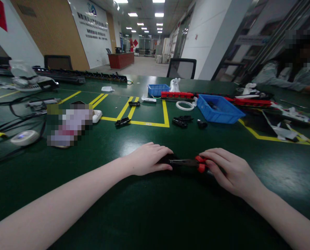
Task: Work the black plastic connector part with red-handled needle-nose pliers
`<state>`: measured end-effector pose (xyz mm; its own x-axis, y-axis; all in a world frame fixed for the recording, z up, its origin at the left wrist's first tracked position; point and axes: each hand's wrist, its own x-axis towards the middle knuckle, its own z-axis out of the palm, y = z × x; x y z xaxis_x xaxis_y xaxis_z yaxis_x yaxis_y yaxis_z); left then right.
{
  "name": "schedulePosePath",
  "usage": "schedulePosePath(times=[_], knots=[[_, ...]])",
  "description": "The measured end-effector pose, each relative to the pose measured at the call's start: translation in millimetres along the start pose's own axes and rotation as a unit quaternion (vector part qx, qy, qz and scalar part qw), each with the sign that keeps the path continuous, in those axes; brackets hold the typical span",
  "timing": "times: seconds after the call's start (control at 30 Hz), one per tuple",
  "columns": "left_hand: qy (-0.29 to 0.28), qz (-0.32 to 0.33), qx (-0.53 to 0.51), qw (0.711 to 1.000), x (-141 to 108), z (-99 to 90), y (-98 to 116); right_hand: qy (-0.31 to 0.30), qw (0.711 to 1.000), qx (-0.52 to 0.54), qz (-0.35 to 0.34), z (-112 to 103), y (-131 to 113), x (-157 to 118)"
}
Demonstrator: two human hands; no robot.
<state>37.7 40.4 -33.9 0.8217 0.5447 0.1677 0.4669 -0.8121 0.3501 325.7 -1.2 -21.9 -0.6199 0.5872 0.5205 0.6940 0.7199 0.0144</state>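
Nearest are the two hands, low over the green table (155, 215). The fingers of the left hand (149, 159) are closed around one dark part (165, 159), thumb on the near side and forefinger on the far side; much of the part is hidden between them. The fingers of the right hand (230, 170) are closed on the red-and-black handles of one pair of pliers (186, 162). The pliers lie between the hands, their nose pointing left to the dark part at the left fingertips, their long axis running almost straight across. Whether the nose grips the part, I cannot tell.

Beyond the left fingers, to their left, lie two black clips (122, 122), one nearer and one farther, apart from each other. Straight beyond the gap between the hands is a small group of black pieces (180, 122), apparently two, touching or nearly so; one black piece (201, 123) sits just right of it. Farther out come one white ring (184, 106) and two blue bins (220, 113), the larger beyond the right fingers, the smaller farther left.
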Motion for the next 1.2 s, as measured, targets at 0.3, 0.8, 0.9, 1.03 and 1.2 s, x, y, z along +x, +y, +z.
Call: schedulePosePath(times=[0.3, 0.8, 0.9, 1.03, 1.2], knots=[[0.005, 0.006, 0.0, 1.0, -0.2, 1.2, -1.4, -0.001, 1.0, -0.013, -0.016, 5.4, -0.3, 0.1], [0.002, -0.001, -0.013, 1.0, -0.4, -0.8, 0.1, 0.018, 0.999, -0.026, -0.022, -1.4, 3.9, -2.1], [-0.001, -0.006, -0.014, 1.0, -0.6, -1.0, -0.2, 0.018, 1.0, -0.022, -0.013, -0.5, 5.1, -3.8], [-0.004, -0.006, -0.014, 1.0, -0.6, -1.3, 0.0, 0.01, 1.0, -0.015, -0.002, 0.0, 4.4, -5.6], [-0.002, -0.004, -0.015, 1.0, -0.6, -1.7, 0.5, 0.008, 1.0, -0.002, 0.002, 1.2, 2.1, -3.8]])
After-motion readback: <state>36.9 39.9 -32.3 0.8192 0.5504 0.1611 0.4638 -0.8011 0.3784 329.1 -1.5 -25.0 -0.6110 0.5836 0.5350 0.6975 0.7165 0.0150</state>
